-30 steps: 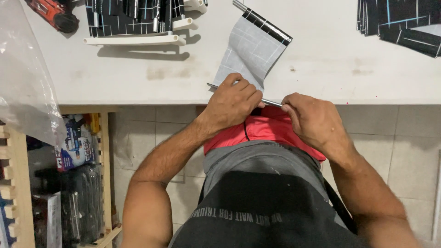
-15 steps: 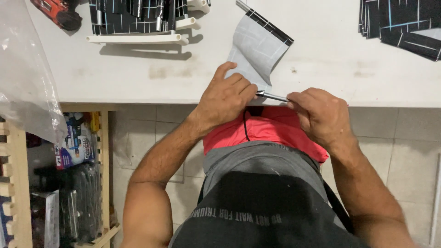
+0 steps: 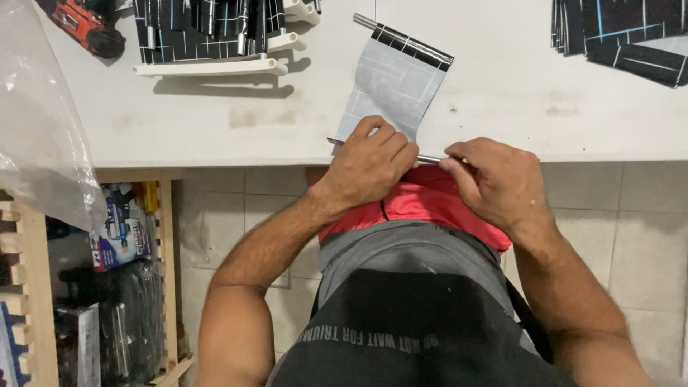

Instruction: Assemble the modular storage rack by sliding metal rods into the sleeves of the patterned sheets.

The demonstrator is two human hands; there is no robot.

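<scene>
The table [image 3: 215, 129], white and stained, serves as landmark; all places are given from it. On its near edge lies the grey sheet [image 3: 390, 93], one end already finished with a dark striped band [image 3: 412, 44] at the far side. The near end is judged to be in work: a thin metal rod [image 3: 428, 159] runs along the table's edge there, and the sheet's hem meets it under the hands. The left hand [image 3: 369, 168] is closed, fingers curled down over the hem and rod. The right hand [image 3: 498, 183] is also closed, thumb and fingers pinched on the rod's right end. Whether the rod is fully seated cannot be told; this end appears unfinished. At the table's far right lies a stack of dark striped pieces [image 3: 623, 36]; at its far left, more dark pieces stand in a white rack [image 3: 215, 66], with a red tool [image 3: 82, 29] beside it. A clear plastic bag [image 3: 39, 136] hangs over the table's left edge. Below the table at left, a wooden shelf [image 3: 168, 272] holds a blue and white printed box [image 3: 122, 229] and dark wrapped packs [image 3: 107, 315].
</scene>
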